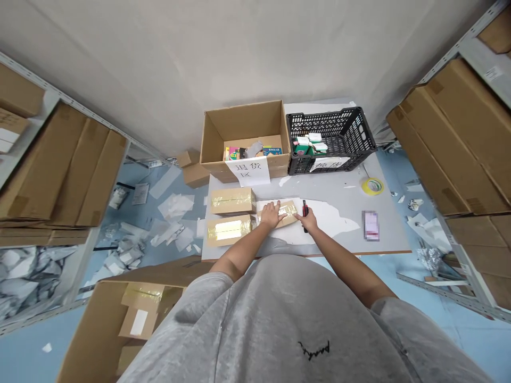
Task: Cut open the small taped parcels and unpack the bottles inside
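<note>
A small taped cardboard box lies on the table, a little askew. My left hand rests on top of its left part, fingers stretched out and pressing flat. In my right hand is a black and red box cutter, pointing away from me. The fingertips of that hand touch the right end of the box; whether the blade is out cannot be seen. Left of my hands are two larger taped boxes, a rear one and a front one with a white label.
Behind stand an open carton with colourful packs and a black plastic crate with green-white boxes. Yellow tape and a blurred phone lie right. A big carton is lower left; shelves flank the table, paper scraps litter the floor.
</note>
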Motion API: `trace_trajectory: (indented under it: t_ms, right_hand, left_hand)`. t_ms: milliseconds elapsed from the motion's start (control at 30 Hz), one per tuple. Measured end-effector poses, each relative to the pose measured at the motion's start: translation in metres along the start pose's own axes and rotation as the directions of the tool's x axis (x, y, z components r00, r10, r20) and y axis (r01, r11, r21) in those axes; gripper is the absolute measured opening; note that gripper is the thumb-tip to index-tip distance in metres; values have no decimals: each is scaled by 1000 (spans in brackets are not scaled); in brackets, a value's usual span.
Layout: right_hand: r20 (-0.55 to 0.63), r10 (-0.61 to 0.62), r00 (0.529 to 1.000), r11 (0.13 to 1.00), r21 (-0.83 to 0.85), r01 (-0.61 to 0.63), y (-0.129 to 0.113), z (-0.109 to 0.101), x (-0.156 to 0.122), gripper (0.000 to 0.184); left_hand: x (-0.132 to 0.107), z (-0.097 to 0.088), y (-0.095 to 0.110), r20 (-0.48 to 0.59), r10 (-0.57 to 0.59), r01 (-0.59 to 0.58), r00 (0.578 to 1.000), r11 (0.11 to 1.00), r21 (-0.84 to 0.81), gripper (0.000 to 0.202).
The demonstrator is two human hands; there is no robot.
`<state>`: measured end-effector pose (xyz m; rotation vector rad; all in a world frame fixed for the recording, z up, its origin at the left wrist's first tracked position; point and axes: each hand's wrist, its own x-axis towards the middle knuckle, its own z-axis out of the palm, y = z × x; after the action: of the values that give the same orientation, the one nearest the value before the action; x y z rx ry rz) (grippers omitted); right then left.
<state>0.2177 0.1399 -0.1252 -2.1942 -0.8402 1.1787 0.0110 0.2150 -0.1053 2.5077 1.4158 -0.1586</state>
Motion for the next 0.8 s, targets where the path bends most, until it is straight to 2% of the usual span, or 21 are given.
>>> trace_trajectory:
  t_ms: [100, 367, 567, 667, 800]
  right_hand:
    - [11, 28, 1000, 1000, 13, -28, -2, 7, 3, 79]
    - [-14, 76, 997, 997, -11, -76, -11, 6, 9, 81]
    - [-7, 75, 997, 997, 31, -75, -17, 10, 4, 75]
    - [-3, 55, 999, 998, -21, -55, -22, 11, 4, 78]
    - [-9, 76, 997, 995, -57, -76, -27, 13, 6, 78]
  left_hand:
    - [-2, 1, -7, -3, 100, -100, 995, 995, -11, 78]
    - [9, 1, -9, 84, 132, -137, 988, 989, 57, 73]
    - [4, -5, -33, 60, 262, -260, 963, 965, -40, 71]
    - [1, -3, -38, 50, 273, -270, 961, 961, -51, 76]
    - [1, 2, -30, 43, 222, -221, 974, 975, -23, 80]
